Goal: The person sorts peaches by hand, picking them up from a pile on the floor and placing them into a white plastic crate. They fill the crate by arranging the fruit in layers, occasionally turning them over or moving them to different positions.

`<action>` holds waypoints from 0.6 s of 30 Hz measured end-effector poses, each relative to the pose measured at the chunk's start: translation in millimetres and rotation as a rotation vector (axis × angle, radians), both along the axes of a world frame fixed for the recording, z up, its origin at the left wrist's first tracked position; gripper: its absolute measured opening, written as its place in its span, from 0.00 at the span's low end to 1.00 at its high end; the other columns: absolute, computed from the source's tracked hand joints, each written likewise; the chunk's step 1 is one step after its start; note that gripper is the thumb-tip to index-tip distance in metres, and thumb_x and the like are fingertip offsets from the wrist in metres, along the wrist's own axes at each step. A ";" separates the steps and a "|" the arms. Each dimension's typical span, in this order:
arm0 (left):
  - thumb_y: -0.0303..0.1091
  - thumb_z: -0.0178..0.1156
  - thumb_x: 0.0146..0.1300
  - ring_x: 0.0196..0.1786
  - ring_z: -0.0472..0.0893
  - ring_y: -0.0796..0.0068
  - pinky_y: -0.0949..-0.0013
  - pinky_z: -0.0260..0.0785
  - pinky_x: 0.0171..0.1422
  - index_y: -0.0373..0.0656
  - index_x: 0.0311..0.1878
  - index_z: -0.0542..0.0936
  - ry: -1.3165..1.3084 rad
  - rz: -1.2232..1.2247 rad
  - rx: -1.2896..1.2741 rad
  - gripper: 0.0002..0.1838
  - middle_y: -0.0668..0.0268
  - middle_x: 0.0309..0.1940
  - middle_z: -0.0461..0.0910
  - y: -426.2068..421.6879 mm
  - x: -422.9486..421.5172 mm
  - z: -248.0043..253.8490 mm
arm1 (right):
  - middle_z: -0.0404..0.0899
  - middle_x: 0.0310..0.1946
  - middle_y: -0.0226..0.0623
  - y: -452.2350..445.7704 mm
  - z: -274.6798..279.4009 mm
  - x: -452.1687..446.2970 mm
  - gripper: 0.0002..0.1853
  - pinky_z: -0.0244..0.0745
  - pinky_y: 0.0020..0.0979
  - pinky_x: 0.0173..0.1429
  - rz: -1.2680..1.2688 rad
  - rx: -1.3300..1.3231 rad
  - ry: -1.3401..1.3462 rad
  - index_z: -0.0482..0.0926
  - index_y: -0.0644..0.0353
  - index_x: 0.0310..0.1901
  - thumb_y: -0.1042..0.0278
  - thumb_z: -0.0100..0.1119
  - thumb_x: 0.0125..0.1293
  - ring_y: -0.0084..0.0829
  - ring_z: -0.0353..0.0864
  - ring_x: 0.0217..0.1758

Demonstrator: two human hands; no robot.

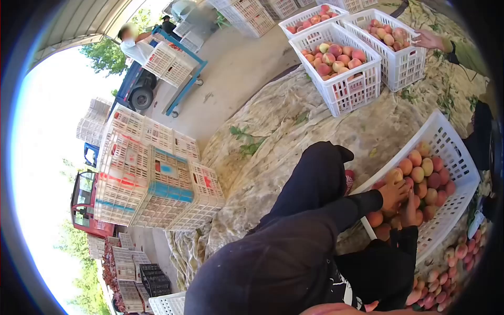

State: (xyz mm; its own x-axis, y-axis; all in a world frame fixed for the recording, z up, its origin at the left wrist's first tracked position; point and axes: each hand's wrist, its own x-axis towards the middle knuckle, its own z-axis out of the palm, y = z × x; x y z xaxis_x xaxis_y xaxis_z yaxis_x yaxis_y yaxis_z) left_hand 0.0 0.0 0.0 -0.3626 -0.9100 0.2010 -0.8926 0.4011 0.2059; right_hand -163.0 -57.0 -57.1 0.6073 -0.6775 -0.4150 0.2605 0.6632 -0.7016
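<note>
A white plastic crate (455, 176) of red and yellow peaches (417, 174) is in front of me at the right. Reaching in over its near side, my left hand (392, 195) has its fingers curled over a peach among the others. My right hand (408, 214) is close beside it, fingers stretched out against the fruit; I see no peach clearly lifted in it. Both sleeves are dark. Loose peaches (438, 286) lie on the ground sheet beyond the crate's lower side.
Peach-filled crates (341, 97) stand at the upper right, where another person's hand (428, 39) touches one. Stacked crates (157, 184) rise at the left. Behind them, a person (137, 47) stands at a blue cart (184, 92) near trucks. A crumpled sheet (273, 126) covers the ground.
</note>
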 end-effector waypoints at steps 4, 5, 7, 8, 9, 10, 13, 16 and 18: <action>0.55 0.63 0.49 0.66 0.67 0.56 0.34 0.59 0.60 0.47 0.56 0.76 0.034 0.032 -0.066 0.33 0.61 0.63 0.68 -12.1 -2.3 -6.1 | 0.71 0.58 0.29 -15.0 19.2 -8.3 0.27 0.68 0.28 0.58 0.049 -0.072 0.053 0.60 0.49 0.72 0.48 0.45 0.76 0.26 0.72 0.57; 0.55 0.63 0.49 0.65 0.69 0.57 0.34 0.60 0.60 0.47 0.55 0.76 0.043 0.027 -0.032 0.32 0.61 0.62 0.69 -9.8 -6.6 -4.9 | 0.70 0.60 0.31 -11.3 19.3 -22.2 0.28 0.68 0.30 0.60 0.077 -0.104 0.028 0.60 0.52 0.72 0.49 0.45 0.76 0.28 0.72 0.59; 0.54 0.62 0.50 0.63 0.71 0.56 0.33 0.59 0.60 0.45 0.54 0.76 0.052 0.014 0.086 0.31 0.58 0.58 0.72 2.3 0.2 39.8 | 0.68 0.66 0.35 0.6 62.4 -39.4 0.29 0.65 0.34 0.65 -0.008 -0.122 0.223 0.60 0.57 0.72 0.50 0.45 0.76 0.32 0.69 0.66; 0.54 0.62 0.51 0.62 0.71 0.56 0.37 0.60 0.64 0.42 0.53 0.76 0.068 0.012 0.169 0.31 0.57 0.56 0.73 -0.9 0.8 37.8 | 0.66 0.69 0.39 7.4 79.3 -52.1 0.30 0.62 0.36 0.70 -0.049 -0.186 0.227 0.59 0.58 0.72 0.50 0.45 0.76 0.35 0.66 0.70; 0.54 0.62 0.51 0.62 0.71 0.56 0.46 0.60 0.67 0.39 0.52 0.76 0.144 -0.063 0.150 0.32 0.55 0.54 0.74 -9.5 6.4 15.9 | 0.68 0.67 0.40 14.8 115.1 -62.8 0.30 0.63 0.36 0.70 -0.067 -0.213 0.216 0.60 0.59 0.72 0.50 0.45 0.76 0.35 0.68 0.68; 0.58 0.63 0.51 0.65 0.69 0.55 0.53 0.61 0.68 0.38 0.54 0.75 0.054 -0.097 0.069 0.35 0.55 0.57 0.73 -11.6 9.9 7.4 | 0.69 0.66 0.41 23.3 139.6 -77.0 0.29 0.63 0.36 0.70 -0.110 -0.276 0.225 0.61 0.60 0.71 0.51 0.46 0.76 0.35 0.70 0.67; 0.64 0.64 0.50 0.71 0.64 0.58 0.35 0.54 0.69 0.47 0.71 0.65 -0.021 -0.070 0.179 0.48 0.61 0.68 0.66 -5.4 6.9 12.3 | 0.74 0.62 0.39 63.8 204.3 -129.3 0.27 0.64 0.34 0.68 -0.241 -0.397 0.347 0.65 0.61 0.69 0.55 0.47 0.75 0.34 0.74 0.64; 0.63 0.66 0.49 0.68 0.65 0.59 0.34 0.51 0.69 0.47 0.68 0.67 -0.058 -0.067 0.038 0.46 0.62 0.62 0.68 -1.4 5.3 11.9 | 0.75 0.61 0.41 96.7 250.9 -165.8 0.25 0.67 0.33 0.65 -0.279 -0.553 0.699 0.68 0.62 0.67 0.59 0.50 0.73 0.33 0.75 0.61; 0.63 0.66 0.49 0.68 0.66 0.61 0.33 0.51 0.69 0.48 0.67 0.67 -0.095 -0.074 -0.034 0.46 0.63 0.63 0.67 -2.9 8.8 8.1 | 0.75 0.60 0.40 109.2 264.8 -181.5 0.25 0.68 0.34 0.64 -0.293 -0.614 0.852 0.69 0.62 0.66 0.59 0.51 0.72 0.34 0.76 0.60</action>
